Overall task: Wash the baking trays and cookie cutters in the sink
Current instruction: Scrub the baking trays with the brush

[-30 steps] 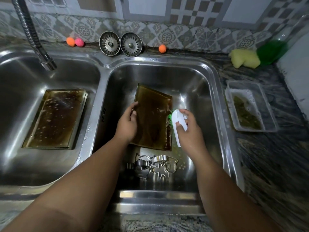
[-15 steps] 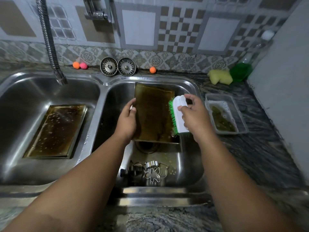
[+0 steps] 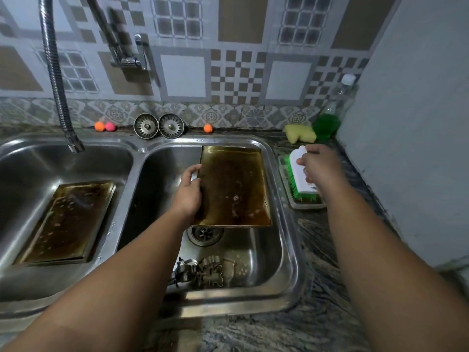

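Below a patterned tile wall, a steel double sink (image 3: 142, 148) sits in a dark stone counter. The left hand (image 3: 189, 196) grips the left edge of a greasy baking tray (image 3: 233, 189) held over the right basin. The right hand (image 3: 319, 168) clasps a scrub brush (image 3: 303, 184), bristles down in a plastic tub (image 3: 307, 205) beside the sink, likely loading soap. Next comes scrubbing the tray. Cookie cutters (image 3: 208, 273) and a second tray (image 3: 68, 219) wait.

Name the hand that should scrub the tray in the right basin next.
Right. The right hand grips the brush over the plastic tub, ready to bring across; the left hand holds the tray by its edge, steadying it.
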